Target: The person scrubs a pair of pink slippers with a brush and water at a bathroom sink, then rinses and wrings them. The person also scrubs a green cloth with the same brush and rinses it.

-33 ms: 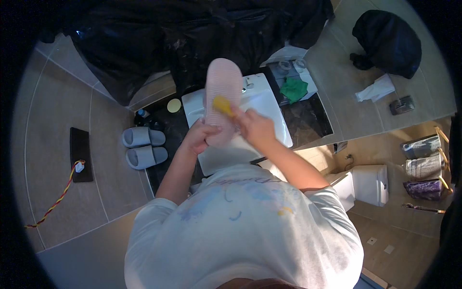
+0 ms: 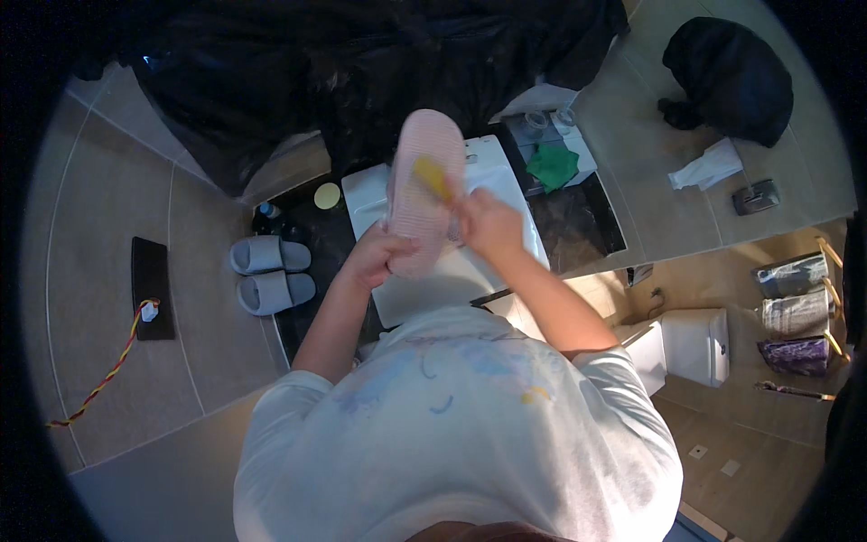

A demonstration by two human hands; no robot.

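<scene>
- Head view: two grips; the left grip [image 2: 372,257] is closed on the near end of one pink slipper [image 2: 413,212], ridged face showing.
- Right grip [image 2: 488,224] is closed around one yellow brush [image 2: 432,176], blurred, which covers part of that face.
- Beneath both grips: one white sink [image 2: 510,190], partly hidden by the slipper.
- Left of the left grip: two grey slippers [image 2: 265,256] side by side; nearer, one pale yellow disc [image 2: 327,195] on the dark table [image 2: 327,239].
- Right of the right grip: one green cloth [image 2: 552,167], two clear containers [image 2: 536,120] behind.
- Beyond both grips: black sheeting [image 2: 433,54].
</scene>
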